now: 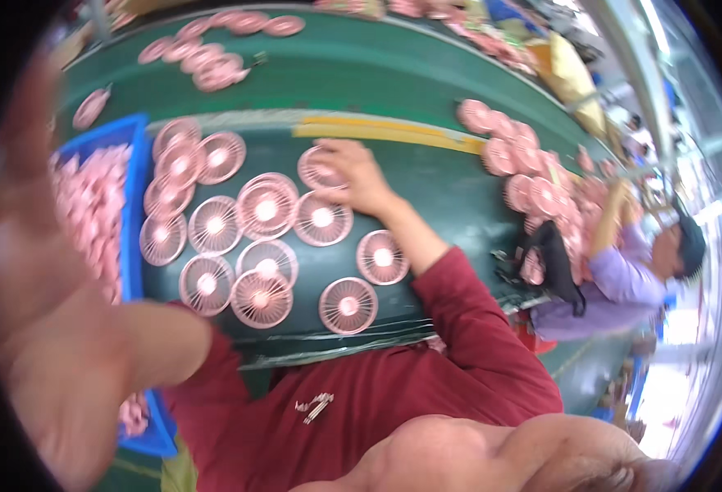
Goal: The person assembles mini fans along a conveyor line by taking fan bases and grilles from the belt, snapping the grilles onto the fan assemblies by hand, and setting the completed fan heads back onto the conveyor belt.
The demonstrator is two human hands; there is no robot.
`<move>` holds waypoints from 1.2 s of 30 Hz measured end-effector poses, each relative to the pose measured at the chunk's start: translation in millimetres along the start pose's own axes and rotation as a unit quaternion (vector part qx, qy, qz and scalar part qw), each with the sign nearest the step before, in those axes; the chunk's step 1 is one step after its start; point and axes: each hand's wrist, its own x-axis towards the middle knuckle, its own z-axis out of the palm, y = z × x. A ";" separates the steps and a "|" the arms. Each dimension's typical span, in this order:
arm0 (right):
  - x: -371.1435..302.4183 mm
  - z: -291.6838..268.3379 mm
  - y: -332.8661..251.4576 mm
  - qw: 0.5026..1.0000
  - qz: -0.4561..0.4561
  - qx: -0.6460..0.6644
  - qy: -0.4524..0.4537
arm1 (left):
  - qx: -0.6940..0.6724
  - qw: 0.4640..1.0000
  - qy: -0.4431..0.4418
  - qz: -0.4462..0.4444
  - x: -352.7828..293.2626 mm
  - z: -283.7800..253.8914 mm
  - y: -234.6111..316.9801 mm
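Note:
My right hand (364, 179) reaches over the dark green worktop, its fingers and thumb curled round the edge of a round pink fan grille (313, 172). Just below it lies a second grille (322, 218). More of these spoked pink rounds are spread singly and in overlapping groups, such as an overlapping pair (266, 207) at mid-table and a single grille (348, 305) nearer my body. Raised close to the camera, my left hand (74, 336) looms large and blurred at the left, thumb apart from the fingers, with nothing visible in it.
A blue bin (134, 221) full of small pink parts stands at the left. Beyond a yellow strip (385, 131) runs a green belt (336, 74) carrying more grilles. To the right, a co-worker in a purple top (615, 287) sits by piled pink grilles (545, 197) and a black bag-like thing (551, 262).

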 end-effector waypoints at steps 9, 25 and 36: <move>-6.1 -6.0 -1.4 0.999 0.024 0.033 0.012 | -0.065 0.996 -0.041 0.052 9.4 -1.8 3.9; -1.7 10.6 1.8 0.998 -0.011 0.029 0.047 | 0.175 0.961 -0.131 0.168 19.8 15.8 47.7; -9.4 8.4 7.2 0.998 0.022 0.048 0.040 | 0.304 0.929 -0.144 0.156 31.8 46.5 70.2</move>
